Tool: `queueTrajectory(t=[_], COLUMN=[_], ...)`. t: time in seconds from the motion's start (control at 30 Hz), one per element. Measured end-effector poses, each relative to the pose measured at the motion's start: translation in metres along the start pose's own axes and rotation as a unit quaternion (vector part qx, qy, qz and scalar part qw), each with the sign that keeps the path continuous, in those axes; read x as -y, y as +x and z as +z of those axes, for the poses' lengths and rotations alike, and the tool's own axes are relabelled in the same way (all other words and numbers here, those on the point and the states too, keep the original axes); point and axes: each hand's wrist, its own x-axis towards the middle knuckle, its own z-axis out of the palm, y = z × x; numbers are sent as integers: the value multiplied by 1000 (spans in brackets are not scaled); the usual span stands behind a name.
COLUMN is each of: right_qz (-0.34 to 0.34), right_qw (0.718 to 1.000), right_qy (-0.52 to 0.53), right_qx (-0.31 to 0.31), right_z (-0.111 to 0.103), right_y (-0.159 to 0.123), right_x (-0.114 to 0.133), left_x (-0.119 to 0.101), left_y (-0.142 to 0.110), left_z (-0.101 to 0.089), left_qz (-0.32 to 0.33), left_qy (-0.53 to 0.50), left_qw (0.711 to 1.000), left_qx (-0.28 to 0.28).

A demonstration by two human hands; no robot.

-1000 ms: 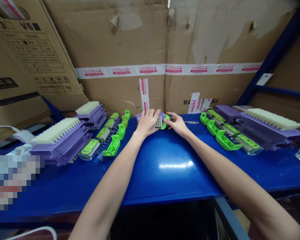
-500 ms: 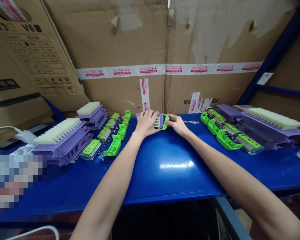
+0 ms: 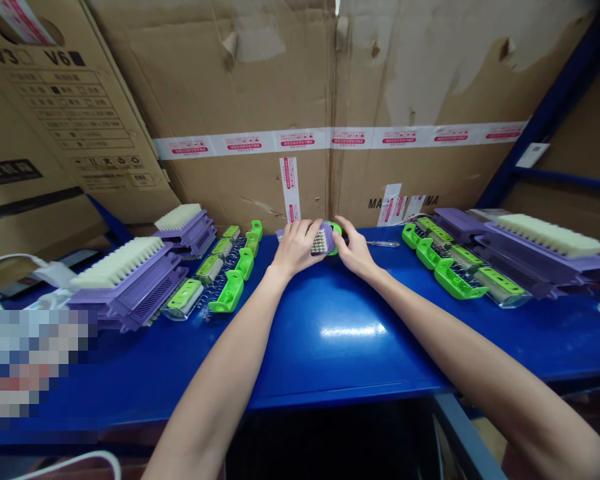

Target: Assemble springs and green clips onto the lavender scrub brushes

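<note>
At the back of the blue table, my left hand (image 3: 296,247) is closed over a purple brush (image 3: 322,241) with pale bristles, covering much of it. A bright green end piece (image 3: 337,229) sits at the brush's right end. My right hand (image 3: 355,251) grips this green end piece, thumb on the near side and fingers behind. Whether the end piece is fully seated on the brush cannot be made out. Just right of my right hand lies a thin screwdriver-like tool (image 3: 384,244) with a clear handle.
Purple bristled brushes (image 3: 130,267) are stacked at left, and more purple brushes (image 3: 550,243) at right. Beside each stack stand rows of green curved pieces (image 3: 229,293), clear green-topped blocks (image 3: 184,297) and loose metal springs or screws. A cardboard wall (image 3: 260,87) closes off the back.
The brush has turned slightly between my hands. My right hand has shifted its grip on the green end piece, its fingers now reaching higher behind it.
</note>
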Motion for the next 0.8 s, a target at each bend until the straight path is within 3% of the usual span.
queueTrajectory(t=[0.33, 0.8], right_qz=[-91, -58], right_qw=[988, 982], right_qy=[-102, -147], right_qx=[-76, -99], right_z=[0, -1], right_y=[-4, -5], right_x=[3, 9], left_x=[-14, -23], left_y=[3, 7], left_z=[1, -6], left_qz=[-29, -65], left_qy=[-10, -31], left_qw=[998, 996], left_qx=[-52, -44])
